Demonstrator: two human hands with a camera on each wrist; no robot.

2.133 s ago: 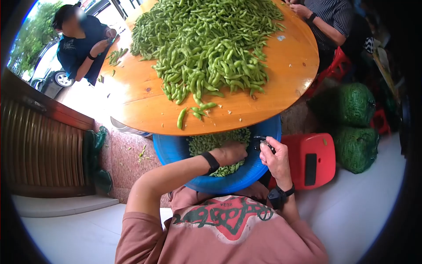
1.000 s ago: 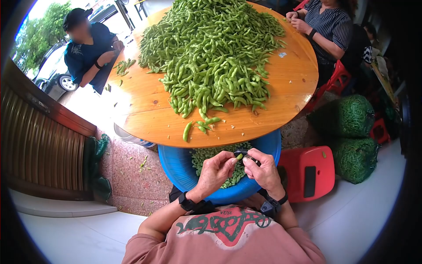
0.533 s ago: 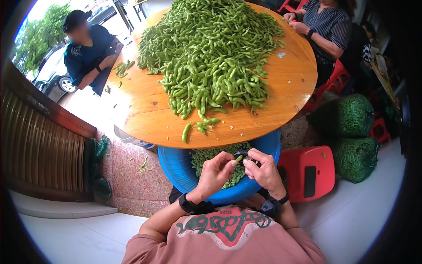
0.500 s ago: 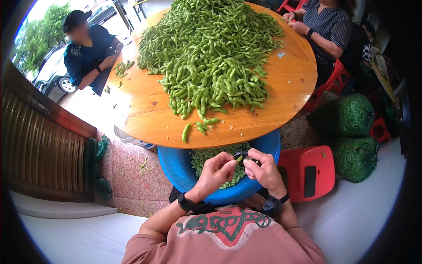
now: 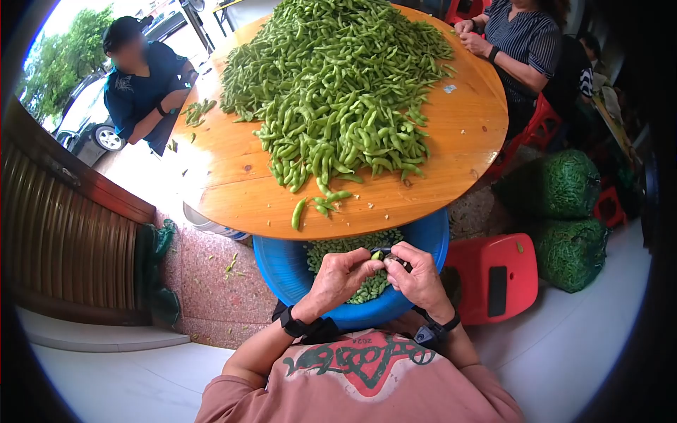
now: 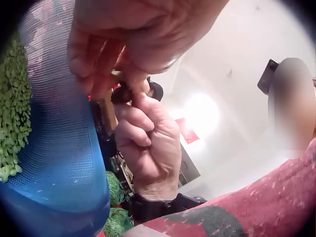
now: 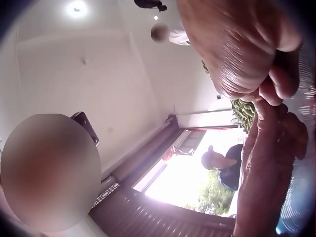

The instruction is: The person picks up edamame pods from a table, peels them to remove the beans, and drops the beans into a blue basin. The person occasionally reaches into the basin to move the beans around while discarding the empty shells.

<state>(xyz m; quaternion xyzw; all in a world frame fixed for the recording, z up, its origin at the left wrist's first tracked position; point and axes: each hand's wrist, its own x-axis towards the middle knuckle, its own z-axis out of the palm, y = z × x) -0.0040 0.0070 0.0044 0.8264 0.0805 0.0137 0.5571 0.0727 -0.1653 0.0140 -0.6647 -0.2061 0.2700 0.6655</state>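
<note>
In the head view my left hand (image 5: 337, 282) pinches a green pod (image 5: 377, 255) between thumb and fingers. My right hand (image 5: 421, 282) meets it fingertip to fingertip, its fingers curled round a small dark object (image 5: 399, 261) whose shape is partly hidden. Both hands are above a blue basin (image 5: 278, 271) that holds many shelled green beans (image 5: 321, 248). The left wrist view shows the right hand (image 6: 150, 143) with bent fingers against the left hand (image 6: 143, 29). In the right wrist view the fingertips of both hands touch; the pod cannot be made out there.
A large pile of pods (image 5: 338, 92) covers much of the round wooden table (image 5: 465, 141). A red stool (image 5: 520, 275) stands right of the basin, with green net bags (image 5: 571, 250) beyond it. One person (image 5: 144, 84) is at the left, another (image 5: 522, 42) at the right.
Since the oldest frame, my left hand has risen from the beans in the basin and come up to my right hand with a pod. Lately both hands have shifted slightly left.
</note>
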